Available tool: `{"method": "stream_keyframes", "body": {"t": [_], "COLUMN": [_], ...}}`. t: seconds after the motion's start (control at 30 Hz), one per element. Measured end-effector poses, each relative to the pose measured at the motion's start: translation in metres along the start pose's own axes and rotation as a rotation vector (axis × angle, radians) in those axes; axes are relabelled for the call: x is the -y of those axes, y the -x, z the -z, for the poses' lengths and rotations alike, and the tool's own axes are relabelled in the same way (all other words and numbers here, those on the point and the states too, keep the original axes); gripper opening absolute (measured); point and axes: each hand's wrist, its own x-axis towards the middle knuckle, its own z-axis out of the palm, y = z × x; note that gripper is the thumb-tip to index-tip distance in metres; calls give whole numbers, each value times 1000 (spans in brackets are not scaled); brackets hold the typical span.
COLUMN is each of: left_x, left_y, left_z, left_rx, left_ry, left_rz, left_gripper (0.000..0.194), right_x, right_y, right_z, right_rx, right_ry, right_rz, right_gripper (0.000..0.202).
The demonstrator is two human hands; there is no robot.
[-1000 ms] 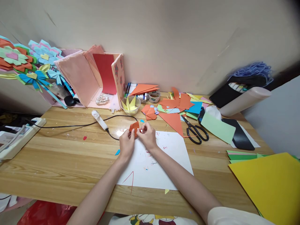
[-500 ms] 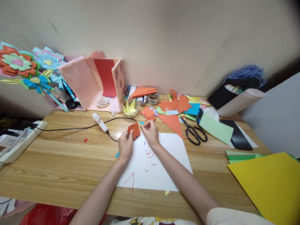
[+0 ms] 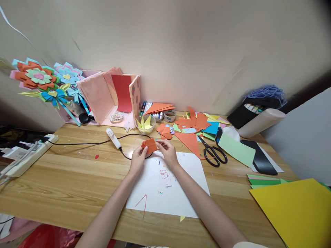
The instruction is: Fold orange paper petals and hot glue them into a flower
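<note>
My left hand pinches a small piece of folded orange paper between thumb and fingers, just above the far edge of a white sheet. My right hand has its thumb and fingertips closed at the paper's right edge; the exact grip is partly hidden. Marker marks and tiny scraps dot the sheet. Beyond the hands lies an orange folded paper shape. A white handheld tool with a black cable rests left of the hands, its cable passing behind them.
Black-handled scissors and paper scraps lie to the right. A clear bowl holds yellow paper pieces. Paper flowers and a pink box stand at the back left. A power strip and yellow paper lie at the sides.
My right hand has come to the right edge of the orange paper, which it was apart from before. The paper now shows more of its broad face. The camera view has shifted slightly.
</note>
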Motion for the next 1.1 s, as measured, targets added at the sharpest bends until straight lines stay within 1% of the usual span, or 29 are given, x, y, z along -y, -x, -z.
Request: {"method": "stream_keyframes", "body": {"t": [0.07,0.1,0.13,0.2,0.27,0.33,0.4,0.43,0.47,0.57,0.63,0.8,0.97,1.03,1.1], "left_x": [-1,-1,-2,-5,-10,-16,-21,-23,-24,-24,-24,-26,-24,-23,-22], "left_y": [0,0,0,0,1,3,5,6,6,5,5,6,3,1,-1], "left_z": [0,-1,-1,-1,-1,-1,0,1,2,6,7,6,9,10,11], "left_rx": [63,80,87,66,40,75,142,160,161,111,93,46,-31,-80,-133], "left_ry": [-14,-22,-24,2,67,161,263,307,342,393,390,313,275,231,162], "left_rz": [-8,-18,-30,-39,15,131,240,271,287,281,279,245,186,136,67], "left_gripper": [39,38,36,35,35,37,40,40,37,24,23,28,35,40,44], "right_x": [-1,-1,-1,0,3,6,8,8,9,9,8,7,5,5,7], "right_y": [0,0,0,2,4,7,11,12,13,14,15,14,15,15,15], "right_z": [-1,-2,-2,-1,1,3,4,4,3,1,0,-2,-5,-6,-5], "right_rx": [44,45,29,-36,-107,-133,-92,-59,-26,44,71,153,209,220,175], "right_ry": [-39,-50,-49,-2,72,143,217,257,298,392,431,512,527,492,423], "right_rz": [8,9,20,86,194,310,418,464,506,602,642,638,641,599,498], "right_gripper": [21,19,17,13,11,10,11,12,13,16,16,17,17,19,19]}}
